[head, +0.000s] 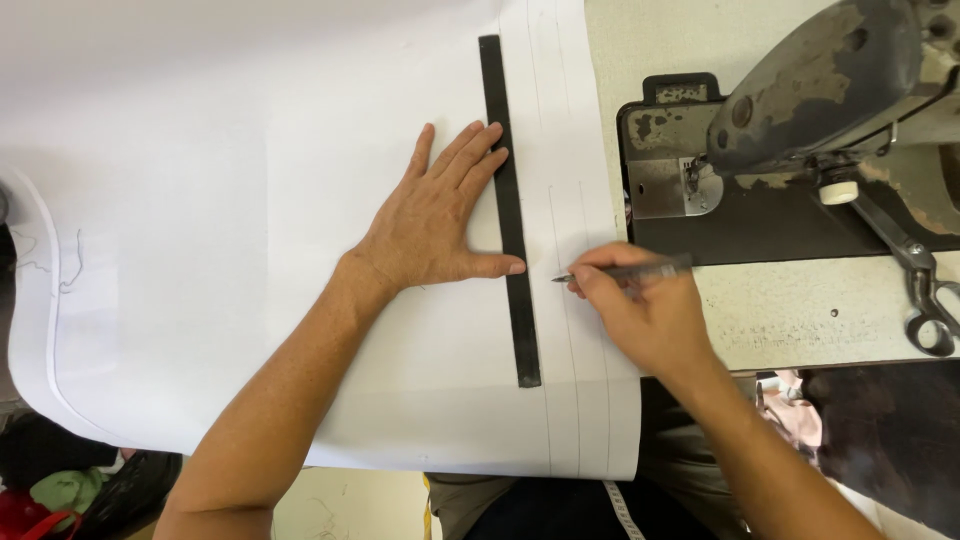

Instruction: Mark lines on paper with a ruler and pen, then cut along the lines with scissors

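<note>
— Where's the left hand [440, 215]?
— Flat and spread on the white sheet [250, 300], fingers pressing the black ruler [508, 210]; it grips nothing.
— And the right hand [640, 310]?
— Closed round a pen [625, 270], tip on the sheet just right of the ruler; a sewing machine [800, 110] stands beyond; scissors [925, 280] beside it.

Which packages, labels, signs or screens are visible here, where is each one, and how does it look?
None can be seen: no package, label, sign or screen. There are only white fabric, a black ruler under the left hand, a pen in the right hand, a sewing machine and scissors.
</note>
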